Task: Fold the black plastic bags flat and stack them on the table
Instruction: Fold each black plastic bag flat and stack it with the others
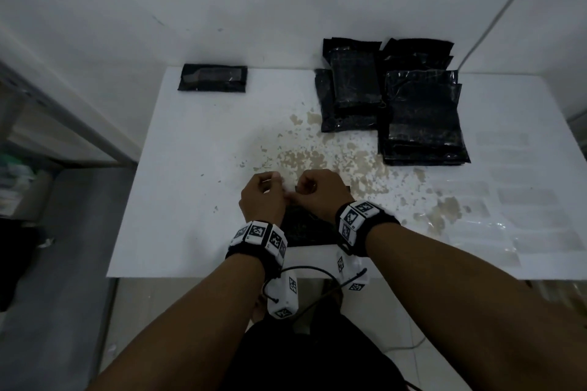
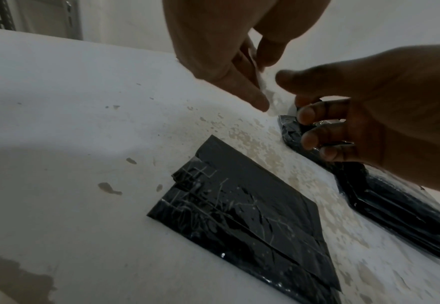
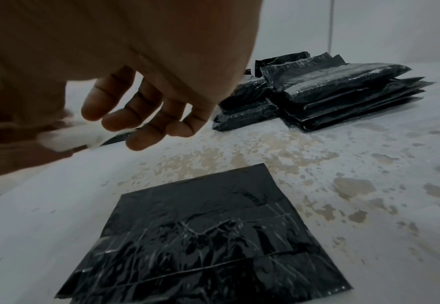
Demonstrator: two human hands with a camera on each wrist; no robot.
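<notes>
A flat black plastic bag (image 1: pixel 303 228) (image 2: pixel 239 216) (image 3: pixel 200 236) lies on the white table (image 1: pixel 190 184) near its front edge, partly under my wrists. Both hands hover just beyond it, close together. My left hand (image 1: pixel 263 197) (image 2: pixel 226 61) pinches a small white strip (image 2: pixel 264 86) (image 3: pixel 65 137) between thumb and fingers. My right hand (image 1: pixel 320 194) (image 3: pixel 135 61) has loosely curled fingers with nothing between them. Its thumb tip sits right beside the strip. One folded black bag (image 1: pixel 212 78) lies at the back left.
Piles of packed black bags (image 1: pixel 422 117) (image 3: pixel 330 92) fill the table's back right, against the wall. Clear plastic sheets (image 1: pixel 508 216) lie at the right. The tabletop shows worn brownish patches (image 1: pixel 317 162). A metal shelf (image 1: pixel 63 124) stands off the left side.
</notes>
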